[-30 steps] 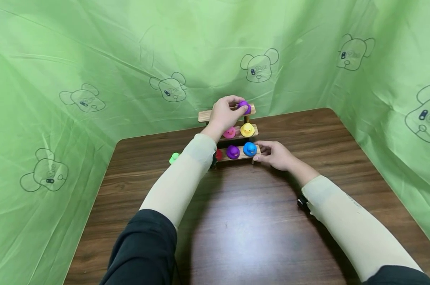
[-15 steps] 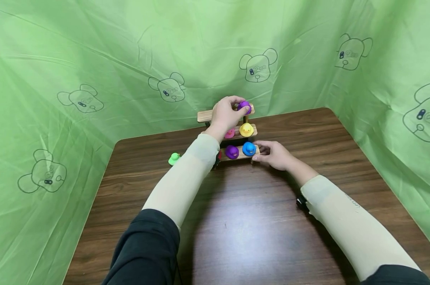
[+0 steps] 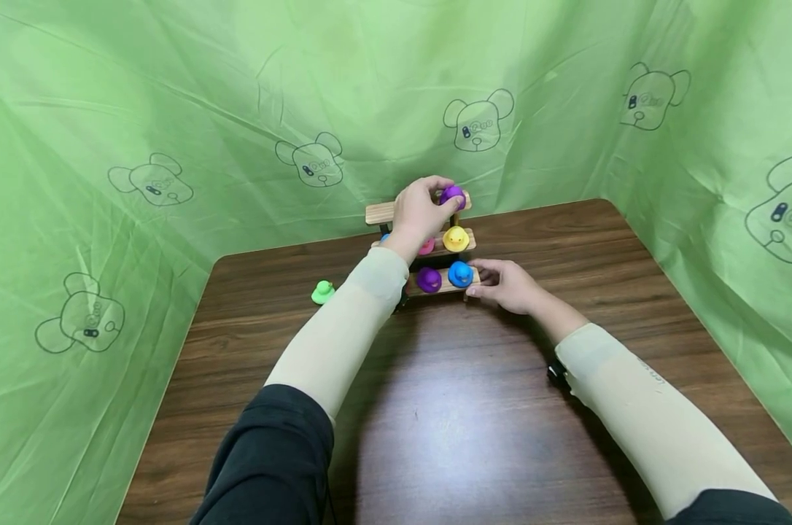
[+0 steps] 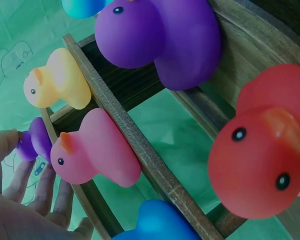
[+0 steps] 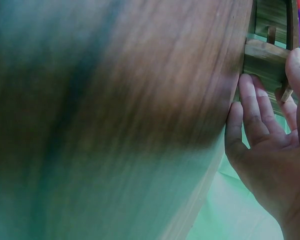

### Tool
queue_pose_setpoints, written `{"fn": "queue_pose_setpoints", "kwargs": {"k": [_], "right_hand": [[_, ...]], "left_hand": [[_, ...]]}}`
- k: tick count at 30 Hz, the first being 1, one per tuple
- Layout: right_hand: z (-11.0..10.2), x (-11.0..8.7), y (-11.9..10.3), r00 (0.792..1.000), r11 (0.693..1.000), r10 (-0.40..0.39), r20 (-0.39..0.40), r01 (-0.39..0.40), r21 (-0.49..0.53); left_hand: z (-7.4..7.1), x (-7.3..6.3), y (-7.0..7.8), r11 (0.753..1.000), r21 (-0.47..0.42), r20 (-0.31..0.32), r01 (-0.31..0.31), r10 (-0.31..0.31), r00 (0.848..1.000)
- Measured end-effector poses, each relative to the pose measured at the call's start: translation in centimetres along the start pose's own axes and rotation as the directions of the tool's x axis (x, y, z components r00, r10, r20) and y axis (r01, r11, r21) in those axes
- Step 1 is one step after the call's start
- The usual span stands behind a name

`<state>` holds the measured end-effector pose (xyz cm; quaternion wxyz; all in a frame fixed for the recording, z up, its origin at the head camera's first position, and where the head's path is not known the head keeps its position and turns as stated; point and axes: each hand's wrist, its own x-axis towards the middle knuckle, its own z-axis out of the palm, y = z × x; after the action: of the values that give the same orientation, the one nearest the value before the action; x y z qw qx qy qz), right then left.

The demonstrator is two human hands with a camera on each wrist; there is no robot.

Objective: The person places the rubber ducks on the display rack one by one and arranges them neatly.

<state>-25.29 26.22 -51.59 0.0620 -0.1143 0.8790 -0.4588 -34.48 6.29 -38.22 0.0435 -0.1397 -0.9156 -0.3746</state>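
Observation:
A wooden three-tier stand (image 3: 379, 213) holds several rubber ducks. At the right end of its top tier, my left hand (image 3: 421, 210) pinches a purple duck (image 3: 452, 196) between thumb and fingers. Below are a yellow duck (image 3: 456, 239) and a pink duck (image 3: 426, 246) on the middle tier. The bottom tier bears another purple duck (image 3: 429, 280) and a blue duck (image 3: 460, 274); a red duck (image 4: 260, 145) there shows in the left wrist view. My right hand (image 3: 510, 286) grips the bottom tier's right end, thumb in front. My left arm hides part of the stand.
A green duck (image 3: 322, 292) sits on the brown wooden table (image 3: 448, 408), left of the stand and close to my left forearm. Green cloth (image 3: 383, 87) with printed bear heads hangs behind the table and along its sides.
My left hand and the purple duck have shifted very slightly right along the top tier. My left forearm has moved right, uncovering more of the green duck. The right hand stays put.

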Motion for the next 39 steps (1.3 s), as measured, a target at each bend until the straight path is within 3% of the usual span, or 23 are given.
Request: {"fn": "queue_pose_setpoints", "kwargs": {"k": [7,13,16,20,23,34,39], "right_hand": [[-0.1,0.2,0.1,1.0,1.0,-0.009,-0.002,0.009,-0.002],[-0.3,0.3,0.2,1.0,1.0,0.004,0.004,-0.004,-0.008],[-0.4,0.3,0.2,1.0,1.0,0.011,0.001,-0.011,-0.011],[-0.5,0.2,0.2,1.0,1.0,0.007,0.002,-0.007,-0.009],[-0.5,0.3,0.4,1.0,1.0,0.006,0.006,-0.006,-0.002],[-0.7,0.3,0.2,1.0,1.0,0.027,0.015,-0.027,-0.004],[-0.6,0.2,0.3,1.0,1.0,0.011,0.016,-0.011,-0.006]], "left_hand": [[-0.7,-0.3,0.0,0.995,-0.094,-0.011,-0.02,0.019,1.0],[-2.0,-1.3,-0.6,0.989,-0.127,-0.083,-0.07,0.06,0.995],[-3.0,-2.0,-1.3,0.98,-0.158,-0.135,-0.123,0.102,0.986],[-4.4,-3.1,-2.6,0.967,-0.169,-0.208,-0.193,0.156,0.966],[-5.6,-4.0,-3.8,0.963,-0.166,-0.241,-0.211,0.168,0.956],[-8.9,-8.6,-8.3,0.966,-0.163,-0.29,-0.201,0.148,0.945],[-9.7,-10.9,-10.3,0.96,-0.178,-0.298,-0.217,0.157,0.942]]}}
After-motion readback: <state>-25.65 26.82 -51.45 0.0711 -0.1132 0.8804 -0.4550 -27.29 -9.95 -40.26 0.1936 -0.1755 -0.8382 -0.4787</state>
